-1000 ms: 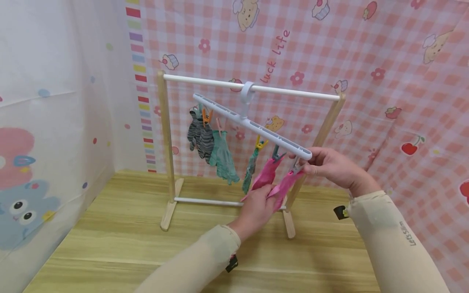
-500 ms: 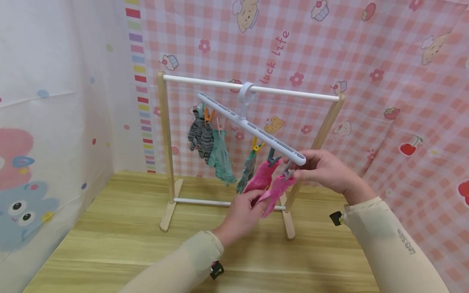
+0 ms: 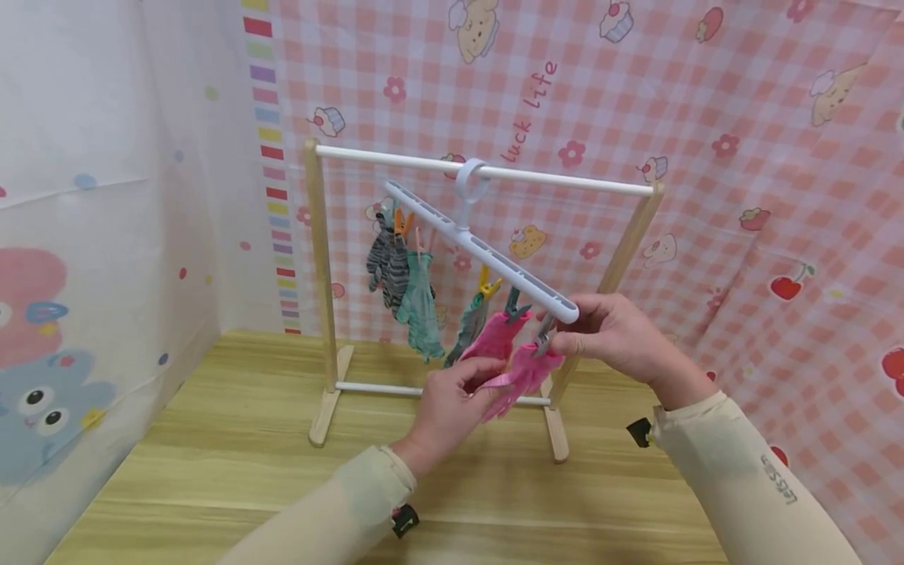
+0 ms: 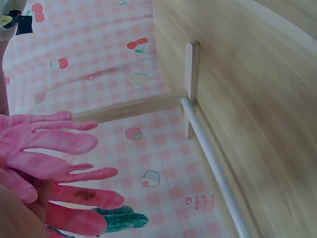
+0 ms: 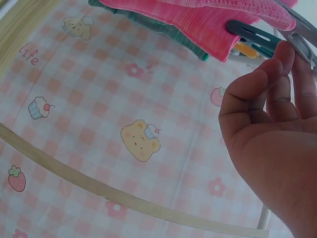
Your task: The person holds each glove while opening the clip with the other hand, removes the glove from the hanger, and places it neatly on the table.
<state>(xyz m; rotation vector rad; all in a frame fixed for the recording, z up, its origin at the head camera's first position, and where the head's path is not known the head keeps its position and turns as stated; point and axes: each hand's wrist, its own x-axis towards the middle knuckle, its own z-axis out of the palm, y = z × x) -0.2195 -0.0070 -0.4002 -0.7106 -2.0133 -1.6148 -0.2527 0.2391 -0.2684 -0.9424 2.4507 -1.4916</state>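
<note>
A light-grey hanger (image 3: 487,255) hangs by its hook from the rack's top rail, slanting down toward me on the right. My right hand (image 3: 621,337) is at its lower end, thumb and fingers pinching the grey clothespin (image 3: 542,339) that bears the nearer pink glove (image 3: 534,365). In the right wrist view the fingertips (image 5: 283,55) meet at the clip's metal part. My left hand (image 3: 448,404) grips this glove lower down, near its fingers. Behind it hangs another pink glove (image 3: 497,333), on a dark clothespin (image 3: 515,310); in the left wrist view their fingers dangle side by side.
Also on the hanger are a dark green glove (image 3: 468,322) on a yellow clothespin (image 3: 487,284), a light green glove (image 3: 421,314) and striped grey gloves (image 3: 388,263). The rack's wooden posts (image 3: 321,267) stand on a wood-grain table (image 3: 233,471), before a pink checked cloth (image 3: 706,94).
The hanger's right end has swung left and toward me, my right hand moving with it. My left hand has shifted left and slightly down, drawing the nearer pink glove along.
</note>
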